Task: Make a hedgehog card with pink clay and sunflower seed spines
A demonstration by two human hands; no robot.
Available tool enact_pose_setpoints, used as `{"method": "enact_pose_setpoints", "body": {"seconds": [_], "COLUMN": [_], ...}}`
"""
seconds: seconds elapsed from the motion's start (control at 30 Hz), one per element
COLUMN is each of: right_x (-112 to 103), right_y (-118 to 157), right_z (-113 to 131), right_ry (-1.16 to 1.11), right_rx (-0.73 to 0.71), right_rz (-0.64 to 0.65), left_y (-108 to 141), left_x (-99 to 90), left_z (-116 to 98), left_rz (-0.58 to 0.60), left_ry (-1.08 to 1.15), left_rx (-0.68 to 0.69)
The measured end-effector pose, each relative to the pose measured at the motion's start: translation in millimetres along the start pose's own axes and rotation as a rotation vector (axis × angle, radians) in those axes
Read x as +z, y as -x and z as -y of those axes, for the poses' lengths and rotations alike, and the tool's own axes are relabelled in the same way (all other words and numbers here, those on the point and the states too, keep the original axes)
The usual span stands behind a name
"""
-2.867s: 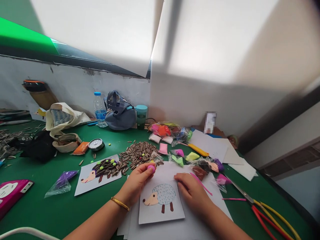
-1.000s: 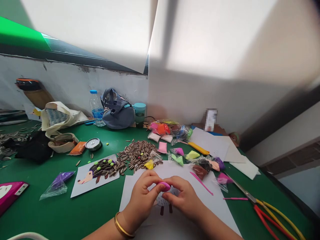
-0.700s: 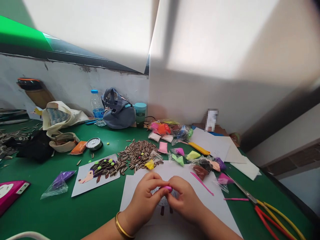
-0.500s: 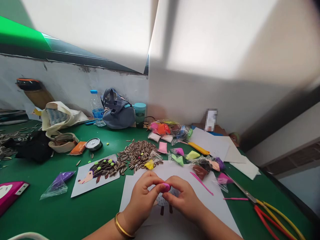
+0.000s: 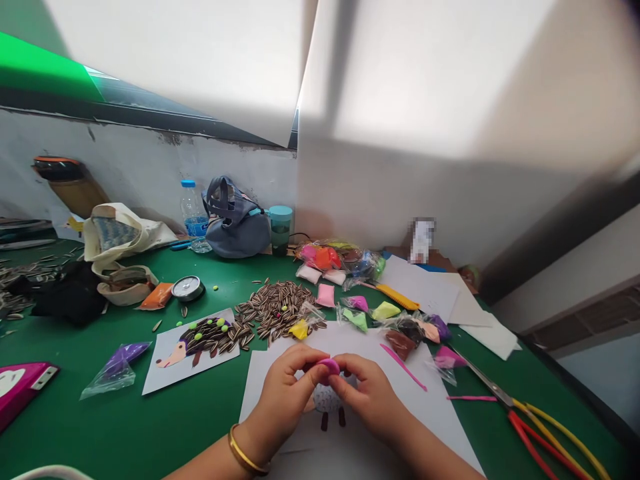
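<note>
Green-topped bench (image 5: 65, 373) against a scuffed white wall (image 5: 150, 180), listed from nearest to farthest.

Item one: left hand (image 5: 287, 397), gold bangle (image 5: 243, 450) at the wrist, and right hand (image 5: 370, 400), brought together, their fingertips pinching a flattened disc of pink modelling clay (image 5: 327, 365) between them. Item two: hedgehog card (image 5: 326, 400), partly hidden, directly below the clay and lying on a white paper sheet (image 5: 360, 340). Item three: thin pink clay strip (image 5: 403, 367) on that sheet.

Further out: seed-covered sample hedgehog card (image 5: 200, 350) to the left; loose heap of striped sunflower seeds (image 5: 273, 308); scissors with red and yellow handles (image 5: 530, 417) on the right; assorted clay packets (image 5: 320, 257) along the back, beside a water bottle (image 5: 193, 217), grey bag (image 5: 235, 223) and teal cup (image 5: 280, 227).

Risks: hard pinching could distort the soft disc or leave it stuck to a fingertip. A slip could drop it onto the card and mark the patterned body. A careless elbow could scatter the seed heap.
</note>
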State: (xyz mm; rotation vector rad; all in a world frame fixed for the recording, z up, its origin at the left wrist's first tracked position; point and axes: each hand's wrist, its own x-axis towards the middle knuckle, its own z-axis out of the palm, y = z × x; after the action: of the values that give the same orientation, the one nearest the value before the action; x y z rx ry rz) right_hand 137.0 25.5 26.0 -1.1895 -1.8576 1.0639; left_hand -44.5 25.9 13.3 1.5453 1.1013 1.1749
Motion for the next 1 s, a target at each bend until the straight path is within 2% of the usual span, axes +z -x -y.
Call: {"method": "enact_pose_setpoints", "body": {"seconds": [0.23, 0.43, 0.57, 0.67, 0.87, 1.0], "right_x": [3.2, -0.2, -0.8, 2.0, 2.1, -0.1], "right_y": [1.5, -1.2, -0.8, 0.8, -0.4, -0.8], "right_z": [-1.1, -1.4, -7.5, -9.2, -6.0, -6.4], "right_ry": [0.123, 0.049, 0.135, 0.212, 0.16, 0.203], "right_rx": [-0.015, -0.031, -0.046, -0.084, -0.074, -0.073], "right_rz": [-0.034, -0.02, -0.043, -0.046, -0.017, -0.052], "left_y": [-0.4, -0.7, 1.5, 1.1, -0.9, 0.1], "left_x": [1.0, 1.0, 2.0, 2.5, 1.8, 2.3], "left_z": [-0.3, 0.3, 2.2, 1.6, 0.7, 3.3], "left_rz": [0.059, 0.034, 0.005, 0.048, 0.037, 0.03], "left_ry": [-0.08, -0.071, -0.123, -0.177, -0.127, -0.132], "left_rx": [0.084, 0.071, 0.067, 0.09, 0.075, 0.084]}}
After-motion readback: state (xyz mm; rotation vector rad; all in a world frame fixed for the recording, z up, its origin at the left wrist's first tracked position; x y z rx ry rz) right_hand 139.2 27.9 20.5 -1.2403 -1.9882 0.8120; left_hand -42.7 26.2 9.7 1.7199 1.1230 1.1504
